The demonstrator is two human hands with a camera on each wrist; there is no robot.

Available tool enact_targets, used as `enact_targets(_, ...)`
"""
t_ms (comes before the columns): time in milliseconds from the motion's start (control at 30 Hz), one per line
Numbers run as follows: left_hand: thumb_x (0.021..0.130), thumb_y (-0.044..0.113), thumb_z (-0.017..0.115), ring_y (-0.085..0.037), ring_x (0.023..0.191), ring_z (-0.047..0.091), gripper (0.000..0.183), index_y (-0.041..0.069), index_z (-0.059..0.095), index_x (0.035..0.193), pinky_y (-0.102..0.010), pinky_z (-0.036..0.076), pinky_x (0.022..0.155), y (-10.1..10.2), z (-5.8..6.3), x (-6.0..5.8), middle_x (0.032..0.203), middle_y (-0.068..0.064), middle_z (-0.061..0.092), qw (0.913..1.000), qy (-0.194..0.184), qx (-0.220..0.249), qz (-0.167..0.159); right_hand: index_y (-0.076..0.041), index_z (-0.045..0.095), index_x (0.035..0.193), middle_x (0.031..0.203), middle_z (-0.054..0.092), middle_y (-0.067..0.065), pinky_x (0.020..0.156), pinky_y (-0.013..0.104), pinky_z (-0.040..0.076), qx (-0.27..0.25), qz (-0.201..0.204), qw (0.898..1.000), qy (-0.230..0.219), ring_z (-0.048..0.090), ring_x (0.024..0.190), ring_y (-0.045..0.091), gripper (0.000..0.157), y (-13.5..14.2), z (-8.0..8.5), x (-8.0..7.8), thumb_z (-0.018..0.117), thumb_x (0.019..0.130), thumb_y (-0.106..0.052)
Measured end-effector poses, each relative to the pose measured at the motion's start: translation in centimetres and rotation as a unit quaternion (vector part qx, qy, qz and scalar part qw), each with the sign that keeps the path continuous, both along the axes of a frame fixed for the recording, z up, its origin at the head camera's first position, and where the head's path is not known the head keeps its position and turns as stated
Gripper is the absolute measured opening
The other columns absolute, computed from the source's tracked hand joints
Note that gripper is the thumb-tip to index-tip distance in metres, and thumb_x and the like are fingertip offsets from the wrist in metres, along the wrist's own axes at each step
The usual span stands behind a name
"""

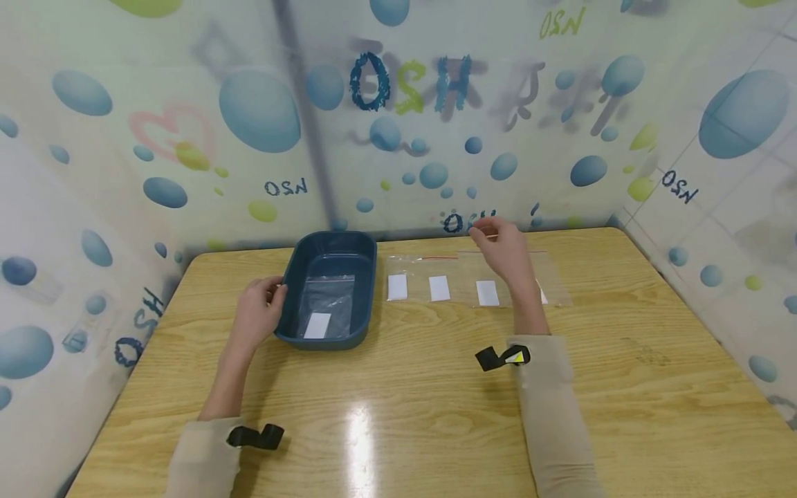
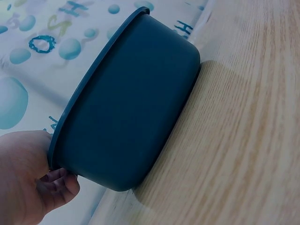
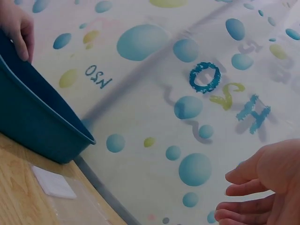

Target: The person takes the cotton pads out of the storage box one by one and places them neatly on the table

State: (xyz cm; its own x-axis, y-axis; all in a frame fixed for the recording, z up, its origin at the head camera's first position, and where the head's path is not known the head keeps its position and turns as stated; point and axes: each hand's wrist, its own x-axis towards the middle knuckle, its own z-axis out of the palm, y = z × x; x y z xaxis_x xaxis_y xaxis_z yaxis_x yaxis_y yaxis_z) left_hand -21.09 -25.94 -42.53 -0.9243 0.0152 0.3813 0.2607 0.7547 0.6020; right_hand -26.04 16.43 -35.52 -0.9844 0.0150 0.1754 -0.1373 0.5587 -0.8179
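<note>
A dark blue plastic basin (image 1: 367, 290) stands on the table at centre left. My left hand (image 1: 258, 311) grips its left rim, fingers curled under the lip in the left wrist view. Inside the basin lies a clear zip bag (image 1: 330, 297) with a white card (image 1: 317, 325) at its lower end. My right hand (image 1: 503, 252) is raised over the row of clear zip bags (image 1: 414, 280), its fingers loosely bent and apart. Nothing shows between them in the right wrist view. White cards (image 1: 439, 288) lie in these bags; the right forearm partly covers the rightmost one.
The wooden table (image 1: 423, 415) carries the basin and, to its right, the flat bags near the back edge. A printed wall sheet (image 1: 429, 138) with blue dots rises behind, and similar sheets stand at both sides.
</note>
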Motion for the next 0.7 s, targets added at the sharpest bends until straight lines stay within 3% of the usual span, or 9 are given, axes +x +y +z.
enact_targets(433,0.101,0.002,0.056,-0.033,0.077,0.056,0.027,-0.018,0.063,0.118,-0.043,0.046,0.067,0.1,0.0,-0.1,0.089,-0.023,0.06,1.0,-0.002,0.0,0.0,-0.002,0.059,0.134,0.124,0.064,0.017,0.095,0.049,0.049,0.0,0.033,0.999,-0.007,0.061,0.112,0.035,0.039,-2.5,0.6,0.7,0.058,0.104,-0.026)
enact_targets(700,0.101,0.002,0.055,-0.033,0.077,0.056,0.027,-0.018,0.063,0.118,-0.042,0.046,0.067,-0.1,0.0,0.0,0.089,-0.024,0.06,1.0,0.001,0.002,-0.001,-0.001,0.059,0.133,0.123,0.065,0.018,0.093,0.046,0.051,0.006,0.06,0.998,0.014,0.063,0.109,0.034,0.038,-4.3,0.6,0.9,0.059,0.104,-0.026)
